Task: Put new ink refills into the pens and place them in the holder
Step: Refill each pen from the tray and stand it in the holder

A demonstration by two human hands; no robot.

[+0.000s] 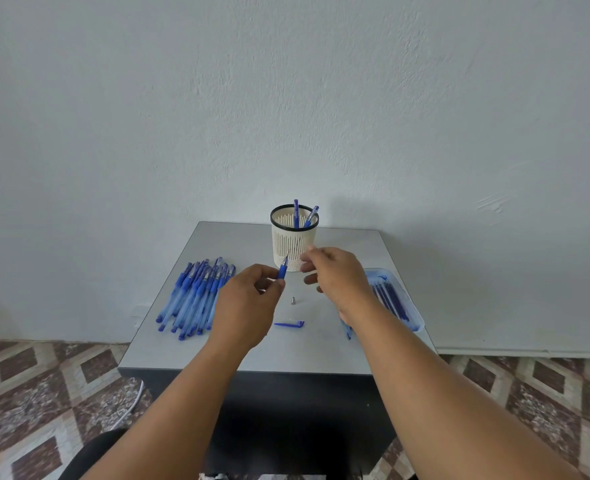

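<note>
My left hand grips a blue pen by its barrel, with the thin refill tip pointing up and away. Just right of the pen tip hovers my right hand, fingers loosely spread and holding nothing that I can see. On the table between my hands lie a small metal pen tip and a blue cap. A white mesh pen holder with a black rim stands at the back centre and holds two blue pens.
A pile of several blue pens lies on the left of the grey table. A clear plastic tray with blue refills sits at the right edge, partly behind my right forearm. A white wall rises behind; patterned floor tiles surround the table.
</note>
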